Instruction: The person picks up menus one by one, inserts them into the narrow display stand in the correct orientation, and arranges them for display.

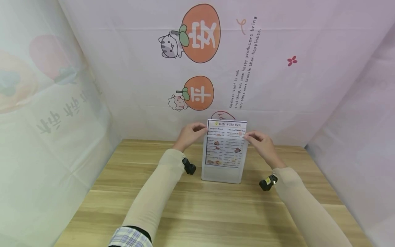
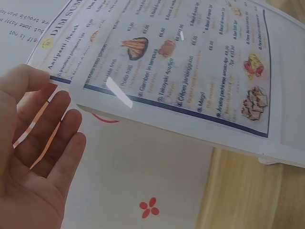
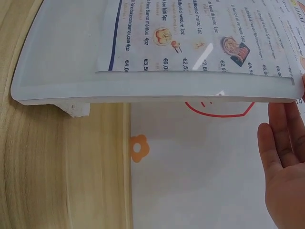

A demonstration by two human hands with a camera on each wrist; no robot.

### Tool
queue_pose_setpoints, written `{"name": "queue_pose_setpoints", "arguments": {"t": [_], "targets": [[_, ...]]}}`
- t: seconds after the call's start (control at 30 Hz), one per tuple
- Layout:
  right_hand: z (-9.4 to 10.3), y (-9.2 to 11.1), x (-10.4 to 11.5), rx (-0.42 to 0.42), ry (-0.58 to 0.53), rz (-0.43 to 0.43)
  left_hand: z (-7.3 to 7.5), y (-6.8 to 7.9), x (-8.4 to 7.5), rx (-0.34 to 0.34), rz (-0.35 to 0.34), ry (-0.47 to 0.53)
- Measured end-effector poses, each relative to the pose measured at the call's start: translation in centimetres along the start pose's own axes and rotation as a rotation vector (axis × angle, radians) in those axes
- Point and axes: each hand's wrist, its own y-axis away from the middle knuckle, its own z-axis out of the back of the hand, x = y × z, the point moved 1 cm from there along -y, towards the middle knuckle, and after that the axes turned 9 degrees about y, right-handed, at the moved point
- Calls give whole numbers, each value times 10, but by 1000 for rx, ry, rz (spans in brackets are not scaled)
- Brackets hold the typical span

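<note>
A printed menu sheet [image 1: 226, 151] headed "DIM SUM INN" sits partway inside a clear, white-edged sign holder [image 1: 220, 174] standing on the table. The sheet's top part sticks out above the holder's upper edge. My left hand [image 1: 189, 134] pinches the sheet's left edge near the top between thumb and forefinger, its other fingers loosely bent behind. On the opposite edge, my right hand [image 1: 262, 144] pinches the sheet at about the same height. In the right wrist view, part of the right hand [image 3: 288, 162] is cut off by the frame, and the holder's foot [image 3: 76, 107] shows underneath.
The wood-grain table [image 1: 216, 212] runs back to a white printed cloth [image 1: 265, 85] hanging close behind the holder. More cloth [image 1: 46, 154] hangs along the left side, and another panel [image 1: 358, 137] along the right. A small black camera [image 1: 189, 166] is strapped at the left wrist.
</note>
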Motion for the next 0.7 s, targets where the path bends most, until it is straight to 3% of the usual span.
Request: {"name": "queue_pose_setpoints", "arguments": {"t": [0.47, 0.7], "targets": [[1, -3, -1, -25, 54, 0, 0, -4, -10, -28, -49, 24], [3, -7, 11, -63, -16, 2, 1, -1, -10, -20, -47, 25]]}}
